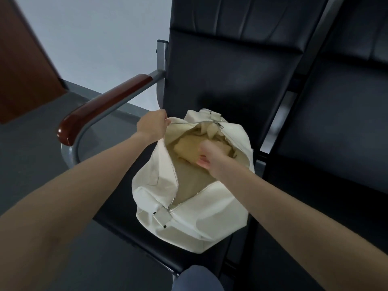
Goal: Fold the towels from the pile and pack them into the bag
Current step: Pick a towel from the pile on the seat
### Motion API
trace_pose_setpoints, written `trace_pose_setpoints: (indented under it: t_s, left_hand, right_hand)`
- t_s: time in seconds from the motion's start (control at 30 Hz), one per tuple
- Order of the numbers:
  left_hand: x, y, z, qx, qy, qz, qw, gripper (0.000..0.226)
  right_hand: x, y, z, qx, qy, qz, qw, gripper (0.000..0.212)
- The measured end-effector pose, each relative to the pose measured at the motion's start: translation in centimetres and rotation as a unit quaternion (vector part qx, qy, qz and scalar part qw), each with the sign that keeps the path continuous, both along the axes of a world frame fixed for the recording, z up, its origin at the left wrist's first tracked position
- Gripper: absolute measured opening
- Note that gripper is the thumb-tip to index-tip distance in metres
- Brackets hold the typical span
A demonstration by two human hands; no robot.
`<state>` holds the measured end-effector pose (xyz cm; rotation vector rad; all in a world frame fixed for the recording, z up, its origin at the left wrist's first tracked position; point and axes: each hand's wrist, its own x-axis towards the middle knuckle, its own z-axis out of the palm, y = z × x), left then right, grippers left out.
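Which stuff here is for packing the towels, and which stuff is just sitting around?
For the job:
white bag, zip open
yellowish towel inside it
left hand, gripping the bag's edge
right hand, reaching into the bag, blurred

Just there:
black seat under the bag
wooden armrest
second black seat beside it

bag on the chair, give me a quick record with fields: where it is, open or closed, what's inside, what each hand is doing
place: white bag sits on the seat of a black chair
zip: open, the mouth spread wide
inside: a pale yellow towel, folded or bunched, near the far end
left hand: grips the bag's rim by the zip, holding the mouth open
right hand: inside the mouth, on the towel; blurred, so the grip is unclear
beside: wooden armrest to the left
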<state>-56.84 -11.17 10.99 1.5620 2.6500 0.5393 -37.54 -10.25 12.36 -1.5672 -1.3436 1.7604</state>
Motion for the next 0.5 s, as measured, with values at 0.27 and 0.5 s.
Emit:
trace_pose_setpoints:
  t_s: [0.27,0.5]
  left_hand:
    - [6.2,-1.3,0.8,-0.076,-0.059,0.112,0.989,0.049]
    - [13.8,-3.4,1.6,-0.037,0.063,0.112,0.991,0.059]
  right_hand:
    - [10.7,-0.5,2.3,0.231,-0.109,0.098,0.962,0.018]
    - [20.4,-1.2,4.8,0.271,-0.167,0.143,0.937,0.018]
